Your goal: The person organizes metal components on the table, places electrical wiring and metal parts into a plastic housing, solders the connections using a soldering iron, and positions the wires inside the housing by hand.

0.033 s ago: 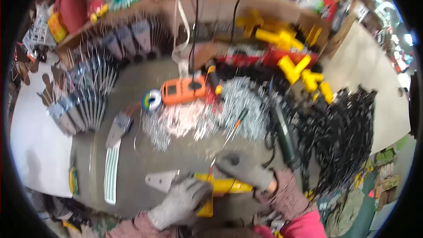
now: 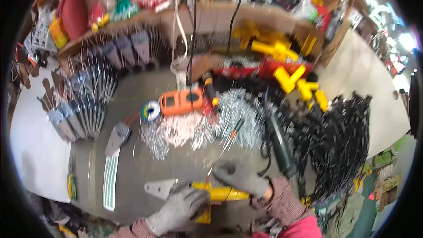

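Observation:
My left hand (image 2: 179, 207), in a grey knitted glove, is closed over the left part of a yellow T-shaped plastic piece (image 2: 229, 193). A flat grey metal plate (image 2: 158, 188) with a tapered, rounded end juts out to the left of that hand. My right hand (image 2: 242, 177), also gloved, is above the yellow piece with its fingers pinched together. A thin red-and-white wire (image 2: 208, 176) runs from the yellow piece up to those fingertips. A screwdriver (image 2: 233, 134) with an orange and black handle lies just beyond, on a heap of small metal parts.
Beyond my hands are an orange multimeter (image 2: 180, 101), a solder spool (image 2: 150, 111) and pale small parts (image 2: 180, 130). Black cables (image 2: 339, 141) are heaped at right, near a dark cylindrical tool (image 2: 282, 145). Wired metal plates (image 2: 81, 117) stand in rows at left, near a striped strip (image 2: 111, 180).
The bench and its things sit slightly lower in the picture, as the view has tilted. Both hands keep nearly the same hold on the yellow piece and wire.

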A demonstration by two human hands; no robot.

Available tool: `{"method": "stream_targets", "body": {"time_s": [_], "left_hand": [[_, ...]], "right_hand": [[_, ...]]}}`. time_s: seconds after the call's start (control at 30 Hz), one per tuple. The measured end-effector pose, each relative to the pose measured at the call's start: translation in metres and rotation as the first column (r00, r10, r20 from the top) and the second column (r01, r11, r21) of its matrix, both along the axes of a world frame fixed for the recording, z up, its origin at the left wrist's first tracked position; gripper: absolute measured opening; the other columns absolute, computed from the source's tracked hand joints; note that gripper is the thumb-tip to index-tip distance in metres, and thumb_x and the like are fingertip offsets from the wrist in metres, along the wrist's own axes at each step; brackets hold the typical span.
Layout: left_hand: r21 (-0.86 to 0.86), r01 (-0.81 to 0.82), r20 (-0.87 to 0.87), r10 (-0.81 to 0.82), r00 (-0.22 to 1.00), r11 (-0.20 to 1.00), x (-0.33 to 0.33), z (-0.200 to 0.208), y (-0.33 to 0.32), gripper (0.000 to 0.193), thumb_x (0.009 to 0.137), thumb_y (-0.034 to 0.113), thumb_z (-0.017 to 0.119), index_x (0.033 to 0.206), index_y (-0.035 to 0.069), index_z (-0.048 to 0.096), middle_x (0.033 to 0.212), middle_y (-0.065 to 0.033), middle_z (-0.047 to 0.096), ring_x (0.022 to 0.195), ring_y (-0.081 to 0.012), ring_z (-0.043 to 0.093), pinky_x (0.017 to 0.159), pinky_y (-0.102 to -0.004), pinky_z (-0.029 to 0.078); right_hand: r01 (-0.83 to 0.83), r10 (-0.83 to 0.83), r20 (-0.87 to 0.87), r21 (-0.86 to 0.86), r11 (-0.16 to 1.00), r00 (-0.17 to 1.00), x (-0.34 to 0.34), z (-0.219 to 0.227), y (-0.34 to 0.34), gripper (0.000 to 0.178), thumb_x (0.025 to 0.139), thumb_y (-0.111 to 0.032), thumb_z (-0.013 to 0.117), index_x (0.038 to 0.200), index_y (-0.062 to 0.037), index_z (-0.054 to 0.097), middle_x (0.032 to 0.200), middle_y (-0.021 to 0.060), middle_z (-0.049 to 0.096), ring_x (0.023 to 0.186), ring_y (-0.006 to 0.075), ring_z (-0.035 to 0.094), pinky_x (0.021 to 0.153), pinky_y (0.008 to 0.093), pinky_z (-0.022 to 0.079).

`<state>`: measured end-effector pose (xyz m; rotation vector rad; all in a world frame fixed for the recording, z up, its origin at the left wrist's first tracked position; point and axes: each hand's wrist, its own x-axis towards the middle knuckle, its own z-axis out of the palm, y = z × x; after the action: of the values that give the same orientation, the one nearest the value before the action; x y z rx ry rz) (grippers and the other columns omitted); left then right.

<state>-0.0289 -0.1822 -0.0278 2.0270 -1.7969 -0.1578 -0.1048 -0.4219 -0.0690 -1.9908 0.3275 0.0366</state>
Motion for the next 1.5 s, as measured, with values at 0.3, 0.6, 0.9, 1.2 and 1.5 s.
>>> {"method": "stream_targets", "body": {"time_s": [0.3,0.6,0.9,1.2,1.5], "left_hand": [[-0.267,-0.077,0.129,0.115,0.985,0.961,0.006,-0.011,0.014,0.029,0.079,0.025,0.073,0.102,0.009,0.065,0.104,-0.0059,0.068,0.099,-0.0262,0.062,0.100,-0.0527,0.041],[-0.298,-0.204,0.110,0.246,0.963,0.932,0.009,-0.027,0.014,0.026,0.079,0.021,0.070,0.101,0.007,0.065,0.110,-0.0099,0.063,0.108,-0.0287,0.057,0.104,-0.0533,0.039],[-0.231,-0.163,0.069,0.184,0.981,0.959,0.000,-0.050,0.027,0.036,0.079,0.024,0.069,0.108,0.004,0.064,0.120,-0.0154,0.061,0.114,-0.0333,0.054,0.106,-0.0510,0.039],[-0.166,-0.148,0.174,0.177,0.969,0.975,0.010,-0.015,0.014,0.034,0.084,0.034,0.066,0.104,0.007,0.066,0.105,-0.0051,0.063,0.102,-0.0209,0.058,0.091,-0.0429,0.044],[-0.201,-0.126,0.182,0.164,0.970,0.971,0.012,-0.021,0.023,0.035,0.082,0.033,0.066,0.102,0.005,0.067,0.100,-0.0063,0.064,0.102,-0.0235,0.059,0.092,-0.0440,0.046]], "right_hand": [[-0.193,0.217,0.090,-0.221,0.956,0.972,0.000,0.072,-0.023,0.037,0.098,-0.029,0.056,0.130,-0.0104,0.060,0.128,0.0121,0.063,0.109,0.0321,0.064,0.092,0.0388,0.051],[-0.116,0.338,0.071,-0.858,0.501,0.939,0.050,0.067,-0.082,0.030,0.085,-0.009,0.061,0.115,-0.0102,0.062,0.123,0.0131,0.056,0.101,0.0343,0.063,0.081,0.0410,0.052],[-0.248,0.466,-0.149,-0.956,0.157,0.872,0.050,0.100,-0.079,0.040,0.087,-0.009,0.052,0.127,-0.0146,0.058,0.115,0.0099,0.061,0.102,0.0314,0.063,0.085,0.0414,0.052],[-0.375,0.445,-0.150,-0.796,0.476,0.883,0.002,0.215,-0.011,0.019,0.076,-0.005,0.064,0.095,-0.0090,0.061,0.091,0.0134,0.055,0.079,0.0346,0.060,0.067,0.0419,0.051],[0.029,0.230,0.389,-0.558,0.830,0.892,0.022,0.132,0.017,0.026,0.083,0.004,0.071,0.106,-0.0004,0.058,0.088,0.0118,0.067,0.070,0.0160,0.065,0.062,0.0256,0.051]]}}
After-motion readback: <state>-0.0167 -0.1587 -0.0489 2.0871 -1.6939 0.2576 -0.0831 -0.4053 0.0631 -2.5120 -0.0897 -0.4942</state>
